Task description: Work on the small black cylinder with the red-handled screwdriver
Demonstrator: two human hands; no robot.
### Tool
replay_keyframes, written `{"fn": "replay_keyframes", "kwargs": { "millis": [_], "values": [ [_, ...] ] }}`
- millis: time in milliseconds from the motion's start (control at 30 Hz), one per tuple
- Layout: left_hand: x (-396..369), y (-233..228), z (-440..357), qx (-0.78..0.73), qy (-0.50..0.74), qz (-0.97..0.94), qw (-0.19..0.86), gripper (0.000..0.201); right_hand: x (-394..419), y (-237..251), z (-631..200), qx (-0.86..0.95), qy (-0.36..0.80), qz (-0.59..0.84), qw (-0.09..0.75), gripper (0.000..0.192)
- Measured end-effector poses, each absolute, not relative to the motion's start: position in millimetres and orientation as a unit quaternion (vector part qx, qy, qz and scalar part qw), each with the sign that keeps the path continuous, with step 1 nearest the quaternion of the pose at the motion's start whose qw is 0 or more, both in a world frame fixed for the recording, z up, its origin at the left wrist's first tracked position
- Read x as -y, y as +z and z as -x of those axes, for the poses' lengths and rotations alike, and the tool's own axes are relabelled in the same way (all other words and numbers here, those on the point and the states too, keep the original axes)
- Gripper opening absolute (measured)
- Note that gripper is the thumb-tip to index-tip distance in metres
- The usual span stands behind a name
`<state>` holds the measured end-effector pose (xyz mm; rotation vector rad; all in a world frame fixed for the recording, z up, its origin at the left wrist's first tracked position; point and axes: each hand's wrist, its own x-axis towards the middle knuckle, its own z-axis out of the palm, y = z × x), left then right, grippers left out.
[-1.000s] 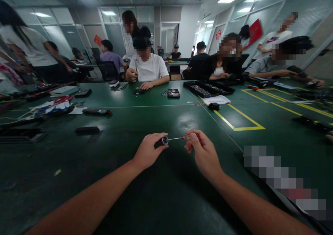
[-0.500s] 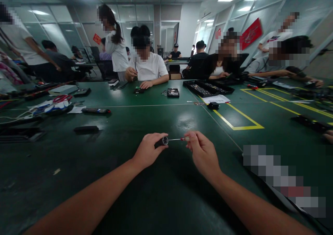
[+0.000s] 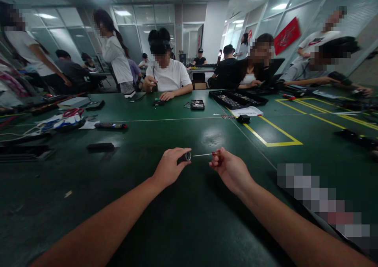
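Observation:
My left hand (image 3: pixel 169 167) is closed around a short black cylinder (image 3: pixel 187 156). The cylinder's round, silver-rimmed end faces right, and the rest is hidden in my fingers. Opposite it, my right hand (image 3: pixel 233 169) grips a thin screwdriver (image 3: pixel 203 154) by its small red handle. Its metal shaft points left at the cylinder's open end, with a narrow gap between the tip and the rim. Both hands are above the green table (image 3: pixel 177 227).
To the left lie a black bar-shaped piece (image 3: pixel 100 147), a pen-like tool (image 3: pixel 111 126) and bundled cables (image 3: pixel 69 119). A small black block (image 3: pixel 243 119), a paper sheet (image 3: pixel 246 111) and a black parts tray (image 3: pixel 236 99) are ahead right. Co-workers sit across the table.
The screwdriver tip has come away from the cylinder's end, and my right hand has turned, its fingers curled differently around the handle. My left hand still holds the cylinder.

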<state>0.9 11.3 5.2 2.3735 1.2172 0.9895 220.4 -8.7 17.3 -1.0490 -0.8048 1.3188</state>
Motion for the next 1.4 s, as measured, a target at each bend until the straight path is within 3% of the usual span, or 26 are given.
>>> {"fn": "replay_keyframes", "kwargs": {
  "millis": [167, 567, 833, 1033, 1267, 1400],
  "values": [
    [-10.6, 3.8, 1.9, -0.431, 0.335, -0.822, 0.162, 0.043, 10.1, 19.5, -217.9, 0.383, 0.485, 0.448, 0.647, 0.029],
    [-5.2, 9.6, -5.0, -0.427, 0.34, -0.822, 0.163, 0.041, 23.7, 27.0, -215.2, 0.523, 0.354, 0.487, 0.603, 0.027],
    [-5.8, 8.1, -3.8, -0.426, 0.346, -0.821, 0.158, 0.042, 27.7, 30.9, -213.6, 0.556, 0.344, 0.469, 0.594, 0.026],
    [-5.9, 6.5, -5.3, -0.419, 0.337, -0.828, 0.159, 0.042, 35.2, 39.1, -214.3, 0.57, 0.32, 0.51, 0.559, 0.039],
    [-5.9, 5.9, -3.2, -0.428, 0.343, -0.821, 0.156, 0.04, 34.9, 31.4, -213.3, 0.564, 0.319, 0.488, 0.585, 0.023],
    [-5.4, 6.0, -4.0, -0.421, 0.339, -0.827, 0.157, 0.041, 34.7, 33.6, -214.0, 0.575, 0.309, 0.51, 0.56, 0.03]
  ]
}}
